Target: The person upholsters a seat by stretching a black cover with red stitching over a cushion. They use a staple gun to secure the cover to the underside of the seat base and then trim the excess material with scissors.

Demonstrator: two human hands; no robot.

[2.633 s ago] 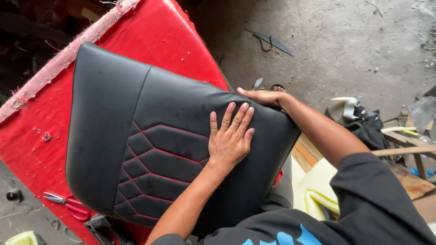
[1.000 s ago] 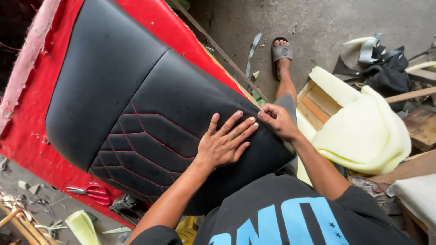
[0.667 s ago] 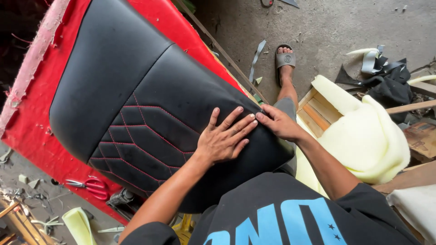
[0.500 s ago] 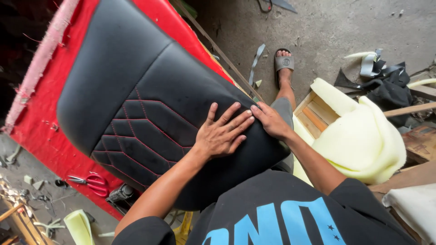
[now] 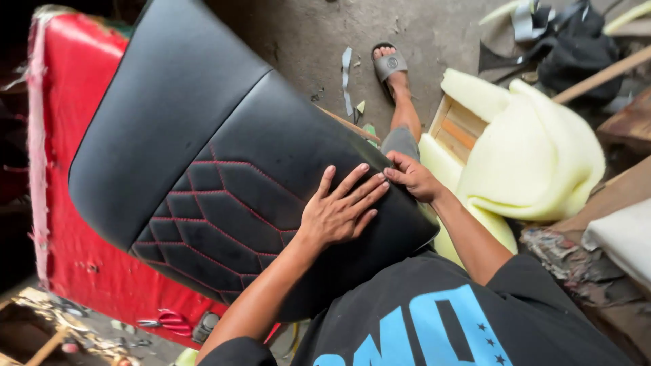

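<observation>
Your left hand (image 5: 336,213) lies flat on the black leatherette seat cover with red hexagon stitching (image 5: 224,183), palm down, its fingers (image 5: 359,186) spread apart and pointing up and to the right across the smooth part just beside the quilted panel. Your right hand (image 5: 413,177) sits at the cover's right edge, close to the left fingertips, its fingers curled together over the rim so that they seem to pinch the edge, though the grip itself is partly hidden behind the cover. The seat cover is stretched over a long padded form that runs from the top left down toward your lap, its plain black upper section divided by a seam from the lower section with the red-stitched pattern. It rests over a red upholstered panel with a pale worn border (image 5: 64,183), which shows along the left side and beneath the lower end. A pair of red-handled scissors (image 5: 166,322) lies at the bottom edge of that red panel, well apart from both hands. To your right, a folded slab of pale yellow foam (image 5: 536,156) is draped over a small wooden frame (image 5: 454,129), near your right forearm. Your foot in a grey slide sandal (image 5: 389,64) stands on the grey concrete floor (image 5: 305,41) beyond the cover, with thin scraps of material beside it, and a heap of dark fabric (image 5: 576,54) lies in the top right corner
</observation>
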